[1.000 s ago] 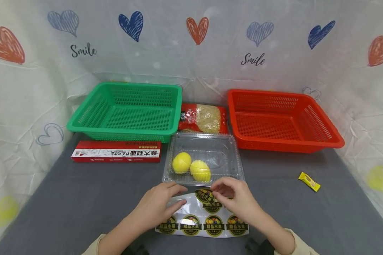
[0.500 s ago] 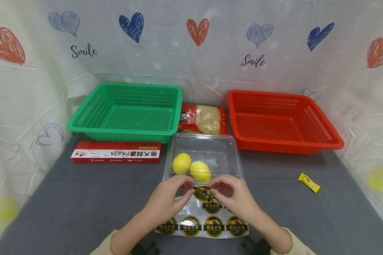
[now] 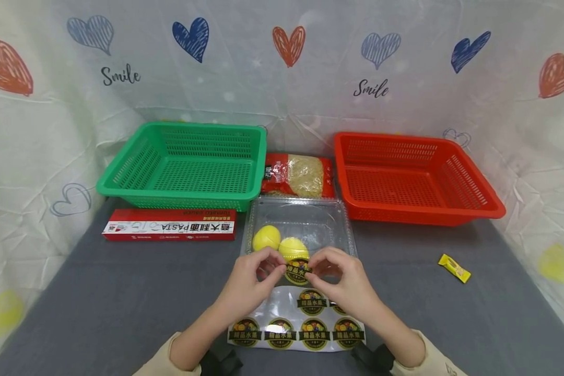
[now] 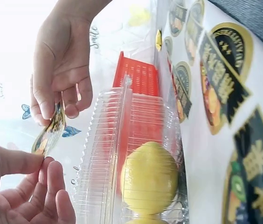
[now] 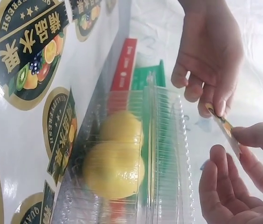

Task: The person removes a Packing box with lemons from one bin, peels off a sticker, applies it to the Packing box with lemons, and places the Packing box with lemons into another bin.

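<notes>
A round black-and-gold fruit sticker is stretched between both hands, clear of the sheet. My left hand pinches its left edge between thumb and forefinger, and my right hand pinches the right edge. In the left wrist view the sticker bends a little. Below the hands lies a glossy white sticker sheet with several like stickers on it. Just behind the sticker sits a closed clear plastic clamshell box. Two lemons lie inside it; the hands partly cover its front edge in the head view.
A green basket stands at the back left, a red basket at the back right. Between them lies a red bag of noodles. A red pasta box is at left, a small yellow packet at right.
My left hand has come in from the left and taken the sticker's other edge. Both hands have lifted the sticker off the sheet and moved it forward toward the clamshell box's front.
</notes>
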`<state>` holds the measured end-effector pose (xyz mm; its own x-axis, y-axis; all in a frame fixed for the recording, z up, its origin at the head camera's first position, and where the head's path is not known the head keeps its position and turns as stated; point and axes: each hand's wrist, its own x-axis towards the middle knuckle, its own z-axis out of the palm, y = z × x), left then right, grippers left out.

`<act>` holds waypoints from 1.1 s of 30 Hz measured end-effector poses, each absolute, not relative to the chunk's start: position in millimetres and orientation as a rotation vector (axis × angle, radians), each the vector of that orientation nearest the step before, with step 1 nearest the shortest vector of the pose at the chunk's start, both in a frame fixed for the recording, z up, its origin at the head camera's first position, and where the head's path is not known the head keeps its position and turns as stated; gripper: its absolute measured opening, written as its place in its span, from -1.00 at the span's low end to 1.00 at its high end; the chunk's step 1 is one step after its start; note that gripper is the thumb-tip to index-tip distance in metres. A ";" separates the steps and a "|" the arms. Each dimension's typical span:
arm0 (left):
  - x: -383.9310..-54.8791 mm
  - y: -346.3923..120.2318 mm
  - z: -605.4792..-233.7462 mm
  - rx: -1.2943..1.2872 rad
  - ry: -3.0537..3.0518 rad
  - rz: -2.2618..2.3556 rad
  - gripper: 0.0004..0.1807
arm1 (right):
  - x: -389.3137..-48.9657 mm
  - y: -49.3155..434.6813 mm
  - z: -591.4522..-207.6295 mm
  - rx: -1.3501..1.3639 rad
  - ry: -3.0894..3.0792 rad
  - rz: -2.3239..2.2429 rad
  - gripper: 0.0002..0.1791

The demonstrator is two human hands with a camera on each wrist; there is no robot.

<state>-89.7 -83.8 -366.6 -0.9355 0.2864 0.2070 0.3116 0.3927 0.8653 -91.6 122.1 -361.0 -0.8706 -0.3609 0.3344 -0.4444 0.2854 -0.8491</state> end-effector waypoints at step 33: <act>-130.4 -71.1 -354.2 -0.520 -2.551 -1.134 -0.90 | -140.2 120.3 -357.1 0.633 -2.507 1.283 -0.86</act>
